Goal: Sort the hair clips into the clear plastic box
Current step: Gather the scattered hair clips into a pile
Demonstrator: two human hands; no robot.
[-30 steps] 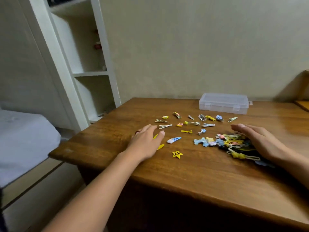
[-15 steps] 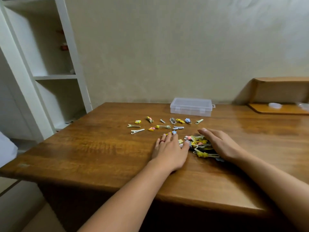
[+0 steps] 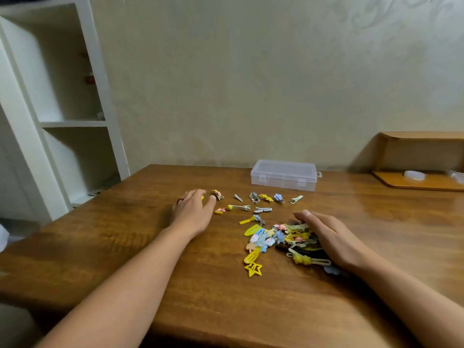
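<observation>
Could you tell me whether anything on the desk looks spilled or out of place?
Nothing looks damaged. The hair clips lie loose across the table, while the clear plastic box sits closed behind them.

Both hands lie flat by scattered hair clips (image 3: pixel 281 238), seemingly holding nothing.

Single head-worn wide-angle view, looking forward and down across a wooden table (image 3: pixel 125 247) toward the far wall (image 3: pixel 251 84). Both forearms enter from the bottom edge, near the lens. White shelving (image 3: pixel 75 124) bends at the left edge. No second view.
</observation>
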